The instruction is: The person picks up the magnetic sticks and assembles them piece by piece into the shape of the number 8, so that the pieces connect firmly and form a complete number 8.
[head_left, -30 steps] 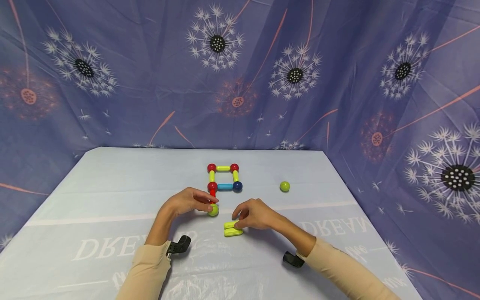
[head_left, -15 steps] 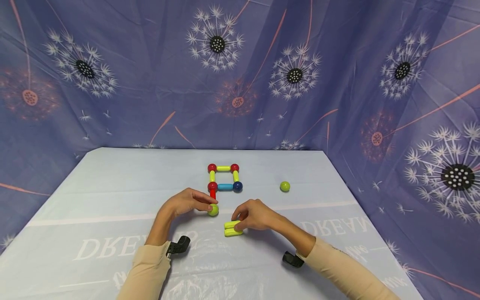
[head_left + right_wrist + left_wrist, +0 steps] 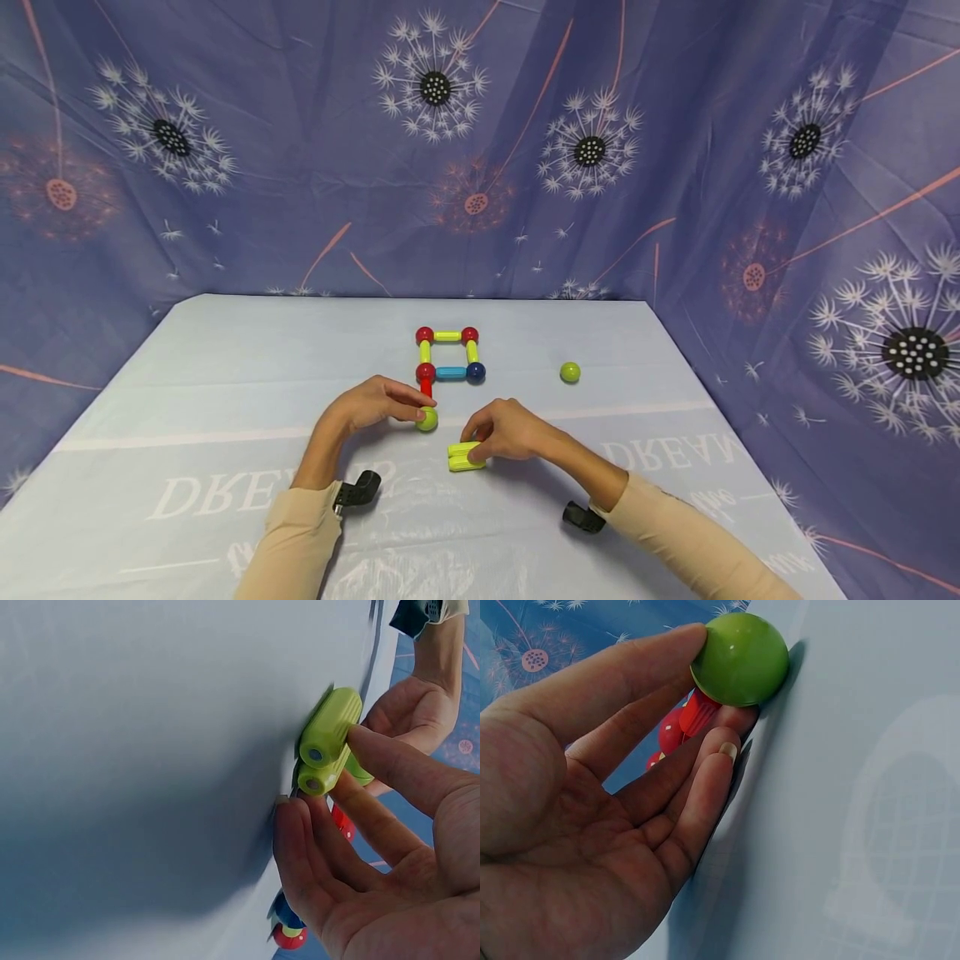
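My left hand (image 3: 375, 403) pinches a green magnetic ball (image 3: 742, 660) between thumb and fingers at the table surface. That ball sits at the near end of a red magnetic stick (image 3: 426, 388), whose far end meets a red ball (image 3: 425, 372). Two yellow-green magnetic sticks (image 3: 330, 727) lie side by side, gripped between the thumb and index finger of my right hand (image 3: 513, 429). In the head view, the thumb covers their right ends. The other right fingers curve beside them, near the table.
Beyond the hands lies a square of yellow-green sticks, a blue stick (image 3: 451, 372), red balls and a dark blue ball (image 3: 476, 372). A loose green ball (image 3: 570, 372) rests to the right. The white table (image 3: 225, 350) meets a purple patterned curtain (image 3: 337, 167) behind.
Both hands stay almost where they were. The right index finger shifts very slightly at the yellow-green sticks; the rest looks unchanged.
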